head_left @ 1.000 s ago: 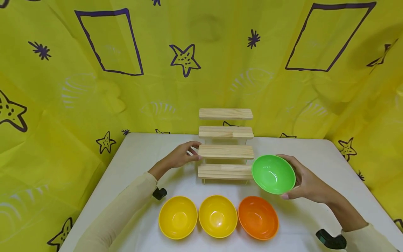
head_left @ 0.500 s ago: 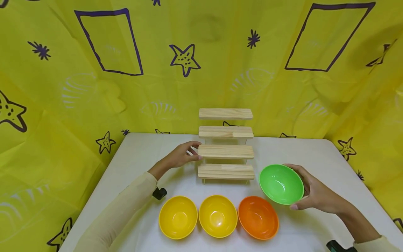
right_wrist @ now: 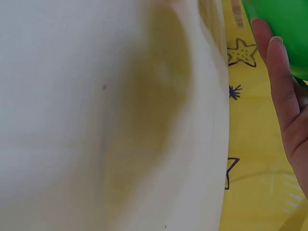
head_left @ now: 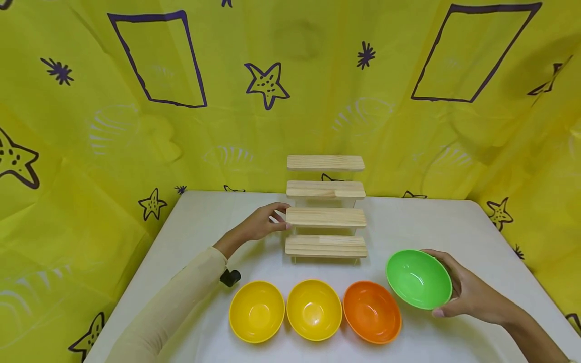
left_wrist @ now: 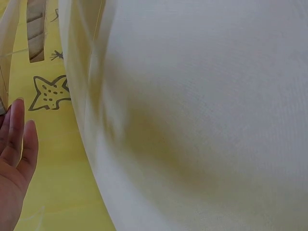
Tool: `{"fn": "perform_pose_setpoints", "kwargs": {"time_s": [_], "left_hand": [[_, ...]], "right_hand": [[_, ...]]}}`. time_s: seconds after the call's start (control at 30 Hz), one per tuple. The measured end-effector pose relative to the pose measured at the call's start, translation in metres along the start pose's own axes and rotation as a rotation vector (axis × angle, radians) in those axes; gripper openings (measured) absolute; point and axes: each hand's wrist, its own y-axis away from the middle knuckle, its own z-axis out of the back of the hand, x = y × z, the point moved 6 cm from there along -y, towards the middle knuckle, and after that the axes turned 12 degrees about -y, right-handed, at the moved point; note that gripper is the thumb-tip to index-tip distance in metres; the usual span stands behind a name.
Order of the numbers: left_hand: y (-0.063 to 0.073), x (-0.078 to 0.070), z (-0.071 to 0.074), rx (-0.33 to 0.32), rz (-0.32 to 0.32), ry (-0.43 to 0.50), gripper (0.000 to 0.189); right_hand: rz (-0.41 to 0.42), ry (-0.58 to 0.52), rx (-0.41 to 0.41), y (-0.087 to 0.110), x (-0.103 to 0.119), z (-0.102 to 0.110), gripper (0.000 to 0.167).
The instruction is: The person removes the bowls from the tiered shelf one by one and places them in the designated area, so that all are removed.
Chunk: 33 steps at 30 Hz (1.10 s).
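Note:
A green bowl (head_left: 417,280) is held by its right side, tilted, in my right hand (head_left: 478,297), off the table and to the right of the orange bowl. The right wrist view shows part of the green bowl (right_wrist: 284,33) with fingers (right_wrist: 280,72) against its outside. My left hand (head_left: 263,223) holds the left end of a wooden tiered stand (head_left: 326,217), at its second step from the bottom. In the left wrist view, that hand (left_wrist: 14,159) shows at the left edge, fingertips near the stand. The stand's steps are bare.
Two yellow bowls (head_left: 256,312) and an orange bowl (head_left: 372,312) sit in a row on the white table (head_left: 218,212), in front of the stand. A yellow patterned curtain (head_left: 308,121) surrounds the table at the back and sides.
My right hand has carried the green bowl away from the stand's lowest step, rightward and toward me. The left hand, the stand and the other bowls have stayed in place.

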Motion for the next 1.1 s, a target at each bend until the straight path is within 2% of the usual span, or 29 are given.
{"fn": "perform_pose_setpoints", "kwargs": {"time_s": [0.13,0.27,0.5,0.8,1.1], "left_hand": [[0.0,-0.001,0.0,0.002,-0.001,0.002,0.059],[0.0,-0.001,0.0,0.004,0.002,0.001,0.058],[-0.001,-0.001,-0.001,0.004,-0.004,-0.001,0.058],[0.001,-0.001,0.001,0.0,0.005,-0.003,0.059],[0.002,0.0,0.0,0.009,0.018,0.006,0.06]], "right_hand": [[-0.035,0.004,-0.02,0.008,-0.007,0.003,0.101],[-0.015,-0.007,0.004,0.016,-0.013,0.003,0.1],[-0.036,0.011,-0.003,0.029,-0.025,0.003,0.099],[-0.075,-0.087,0.036,0.037,-0.037,-0.001,0.095],[-0.132,-0.023,-0.012,0.043,-0.045,0.001,0.096]]}}
